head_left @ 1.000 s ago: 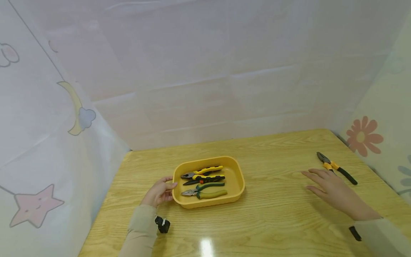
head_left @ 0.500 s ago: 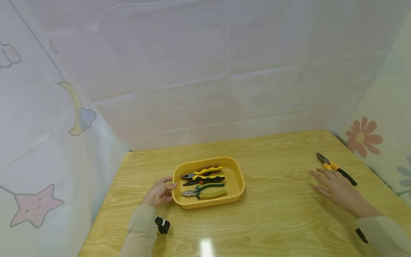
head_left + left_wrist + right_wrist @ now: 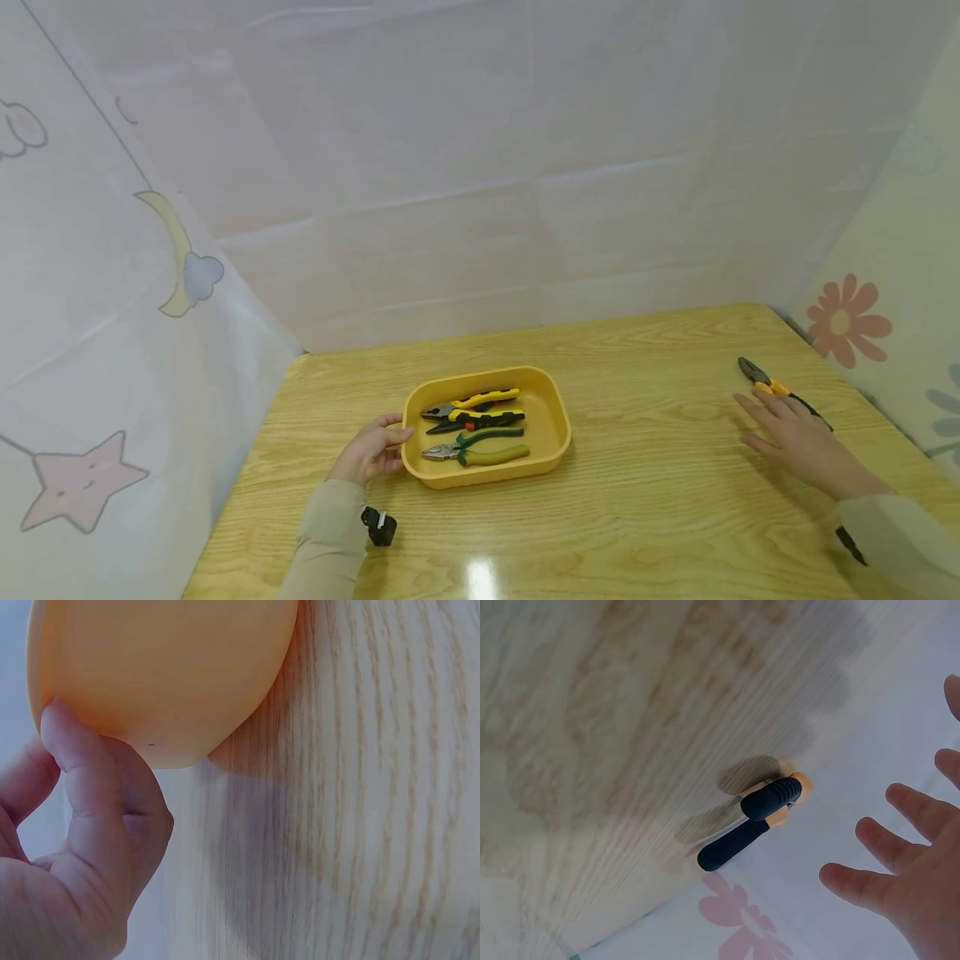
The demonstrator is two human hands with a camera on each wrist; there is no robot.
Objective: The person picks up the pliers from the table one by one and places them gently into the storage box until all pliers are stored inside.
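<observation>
My left hand (image 3: 369, 450) pinches the left rim of a yellow plastic basin (image 3: 551, 417), with the thumb inside and fingers outside in the left wrist view. Inside lie pliers with yellow-black handles (image 3: 487, 396), long-nose pliers (image 3: 498, 417) partly against them, and green-handled combination pliers (image 3: 495, 455). At the table's right, orange-and-black-handled pliers (image 3: 752, 372) lie on the wood. My right hand (image 3: 802, 442) hovers over their handles with spread fingers, hiding part of them from the head view. The right wrist view shows the black handles (image 3: 735, 844) apart from the hand.
The wooden table (image 3: 637, 517) runs back to a pale cloth wall (image 3: 480, 208). Side cloths with a printed star (image 3: 84, 482) and flower (image 3: 847, 321) stand at left and right. A small black device (image 3: 380, 525) is on the left wrist.
My right hand has shifted right, its fingers now covering more of the orange-and-black pliers. The left hand and the basin have stayed in place.
</observation>
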